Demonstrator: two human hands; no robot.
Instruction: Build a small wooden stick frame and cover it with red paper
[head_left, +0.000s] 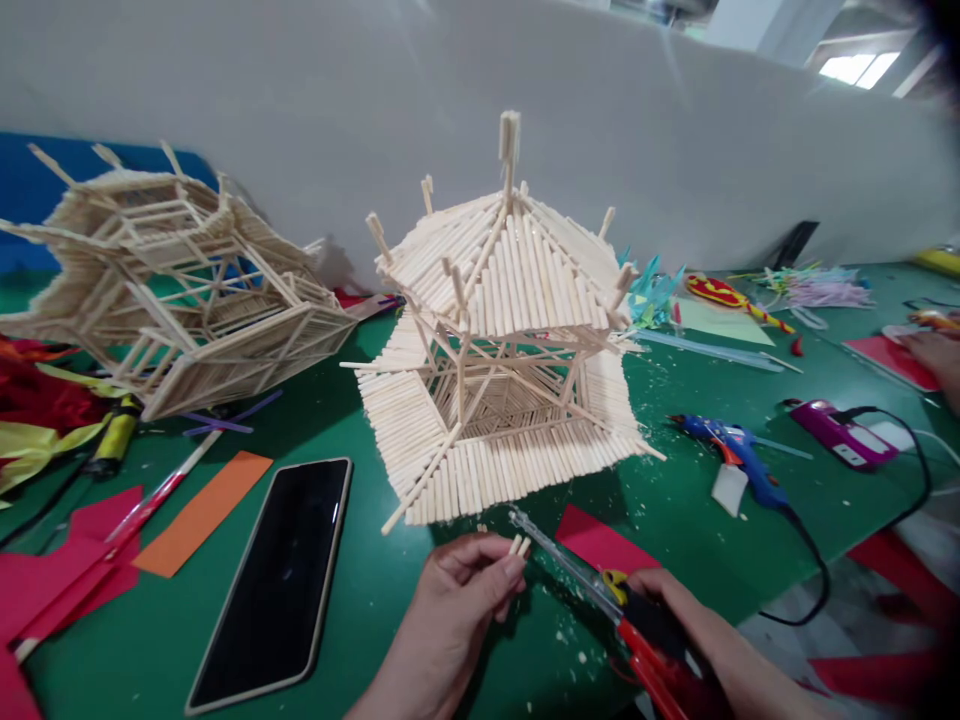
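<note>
One view, head: at least two thin wooden sticks (519,546) are pinched between the thumb and fingers of your left grip (466,595), above the bench (382,580) toward its near edge. Expect them to be light, stiff and dry, prone to roll between the fingertips and to snap if bent; hold them lightly near mid-length, ends free. The stick pavilion (517,295) stands upright beyond your hands, toward the back edge of the bench. Treat it as light for its bulk but fragile at the projecting tips; take hold low, at the base, not by the roof posts. Your left forearm enters from the near edge, fingers curled, thumb uppermost. Your right grip (697,630) is wrapped around the red-and-black handle of a long-shafted tool (619,612). Its tip points past the sticks to the pavilion's front edge; you cannot tell whether it touches.
</note>
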